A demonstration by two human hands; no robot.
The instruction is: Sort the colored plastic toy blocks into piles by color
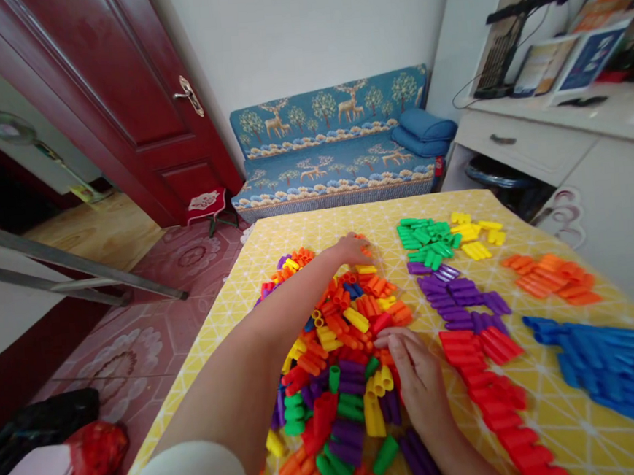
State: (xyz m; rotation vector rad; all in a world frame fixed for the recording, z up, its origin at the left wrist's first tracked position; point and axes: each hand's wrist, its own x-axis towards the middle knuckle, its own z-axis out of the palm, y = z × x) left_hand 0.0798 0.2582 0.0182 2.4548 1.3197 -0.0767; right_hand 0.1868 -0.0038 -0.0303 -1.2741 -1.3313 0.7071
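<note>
A big mixed pile of ribbed plastic tube pieces [342, 338] in red, orange, yellow, green, purple and blue lies in the middle of the table. At its far edge, my left hand [352, 249] is curled over orange tube pieces [364, 242]; my forearm hides part of the pile. My right hand [419, 376] is at the pile's right side, fingers stretched toward red pieces [381, 323], holding nothing that I can see. Right of it are sorted groups: red [495, 406], purple [459, 299], green [427, 240], yellow [475, 234], orange [553, 277] and blue [612, 360].
The table has a yellow patterned cloth [288, 229]. Behind it stands a blue sofa [333, 163] with deer prints. A white cabinet [599, 193] is on the right. To the left are a red door [123, 84], a small stool [207, 202] and a metal frame [77, 260].
</note>
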